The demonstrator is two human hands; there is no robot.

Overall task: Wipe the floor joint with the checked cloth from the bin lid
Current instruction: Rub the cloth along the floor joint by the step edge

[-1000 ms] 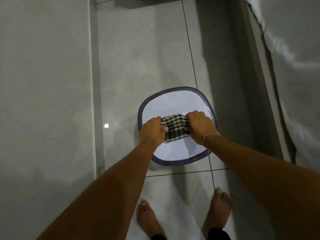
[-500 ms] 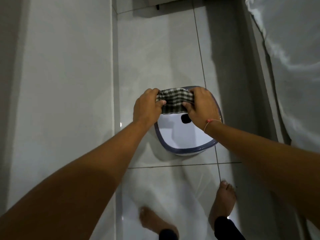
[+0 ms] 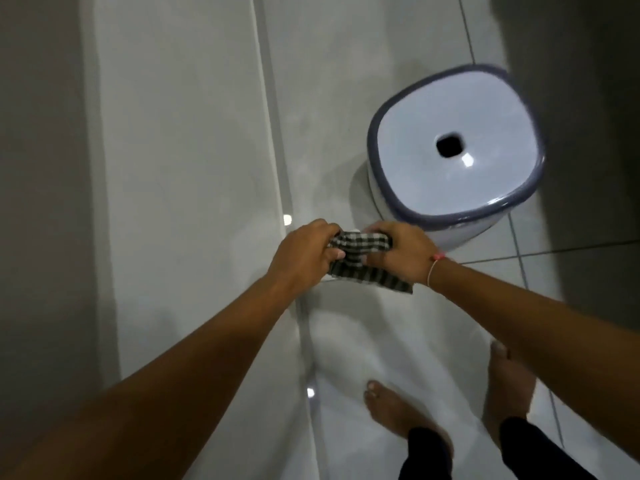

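Note:
The black-and-white checked cloth [image 3: 360,259] is bunched in the air between both hands, one end hanging down under my right wrist. My left hand [image 3: 304,252] grips its left end and my right hand [image 3: 401,252] grips its right end. Both hands hover low, just right of the joint [image 3: 273,140] where the white wall tile meets the floor. The bin lid [image 3: 457,143], pale with a dark blue rim and a small square hole, lies bare at the upper right.
White glossy wall tiles [image 3: 173,168] fill the left side. My two bare feet [image 3: 398,414] stand on the tiled floor at the bottom right. A dark shadowed strip [image 3: 595,133] runs along the right edge behind the bin.
Both hands lifted the cloth off the lid and carried it down and left toward the wall joint. The lid's hole is now uncovered. The view has swung left.

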